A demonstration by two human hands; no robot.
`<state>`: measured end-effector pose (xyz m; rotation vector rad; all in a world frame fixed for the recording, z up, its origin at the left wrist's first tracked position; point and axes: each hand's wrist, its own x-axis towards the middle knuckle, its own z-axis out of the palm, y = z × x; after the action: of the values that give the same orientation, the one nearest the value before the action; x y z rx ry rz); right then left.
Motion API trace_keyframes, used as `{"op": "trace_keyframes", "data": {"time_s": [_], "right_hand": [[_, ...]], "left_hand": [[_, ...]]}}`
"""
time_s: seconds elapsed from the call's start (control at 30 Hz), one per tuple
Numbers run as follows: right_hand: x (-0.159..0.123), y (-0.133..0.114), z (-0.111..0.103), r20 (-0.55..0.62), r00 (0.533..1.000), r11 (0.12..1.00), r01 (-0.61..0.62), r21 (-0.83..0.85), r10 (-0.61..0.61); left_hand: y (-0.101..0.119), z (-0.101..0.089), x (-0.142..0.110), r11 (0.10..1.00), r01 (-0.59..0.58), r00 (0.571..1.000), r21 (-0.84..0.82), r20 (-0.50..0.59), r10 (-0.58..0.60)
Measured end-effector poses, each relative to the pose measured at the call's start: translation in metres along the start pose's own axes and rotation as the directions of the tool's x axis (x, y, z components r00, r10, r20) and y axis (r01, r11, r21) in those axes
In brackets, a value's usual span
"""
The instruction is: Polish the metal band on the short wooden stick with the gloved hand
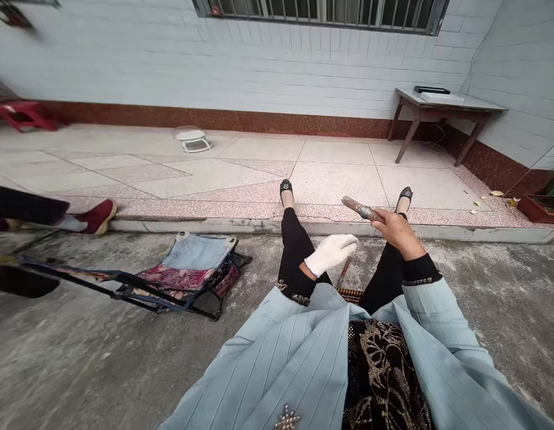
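My right hand (pixel 396 232) is bare and wrapped round one end of a brown wooden stick-like tool (pixel 354 205). Silvery wire is wound about the tool near my fingers, and its far end points up and to the left. My left hand (pixel 331 253), in a white knit glove, is held just left of the tool and apart from it. The gloved fingers are pressed together; what is between them, if anything, is too small to make out. Below, between my legs, a thin reddish-brown stick (pixel 344 272) and a striped woven-looking thing (pixel 351 295) partly show.
A folding chair (pixel 199 257) with a cloth seat stands to my left, near another person's red shoe (pixel 98 216). My feet rest on a raised tiled step (pixel 241 206). Farther off are a white stool (pixel 194 140), a red stool (pixel 28 113) and a wooden table (pixel 478 104).
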<state>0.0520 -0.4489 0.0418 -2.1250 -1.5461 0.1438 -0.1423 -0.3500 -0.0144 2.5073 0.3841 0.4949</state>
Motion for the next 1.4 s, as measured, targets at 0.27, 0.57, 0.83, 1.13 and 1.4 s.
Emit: {"op": "trace_keyframes", "data": {"time_s": [0.27,0.57,0.83,1.13,1.4], "right_hand": [[-0.014,-0.012,0.003,0.609,0.789,0.979,0.176,-0.1,-0.08],[-0.024,0.002,-0.009,0.338,0.888,0.84,0.091,0.534,-0.311],[-0.018,0.032,0.007,0.092,0.994,0.89,0.017,0.456,-0.066],[-0.021,0.034,0.01,0.325,0.946,1.0,-0.012,-0.001,0.012],[-0.035,0.023,-0.015,0.502,0.781,0.842,0.056,0.537,-0.372]], "left_hand": [[-0.005,-0.041,0.011,0.993,-0.077,0.995,0.094,0.072,0.07],[-0.024,0.005,0.007,0.896,0.122,0.991,-0.426,0.01,-0.131],[-0.016,0.022,0.01,0.974,0.019,0.995,-0.224,0.101,0.004],[-0.011,-0.012,0.009,0.955,-0.084,0.995,0.285,0.066,0.068],[-0.003,-0.009,0.026,0.966,0.011,0.999,-0.259,0.04,0.0]]}}
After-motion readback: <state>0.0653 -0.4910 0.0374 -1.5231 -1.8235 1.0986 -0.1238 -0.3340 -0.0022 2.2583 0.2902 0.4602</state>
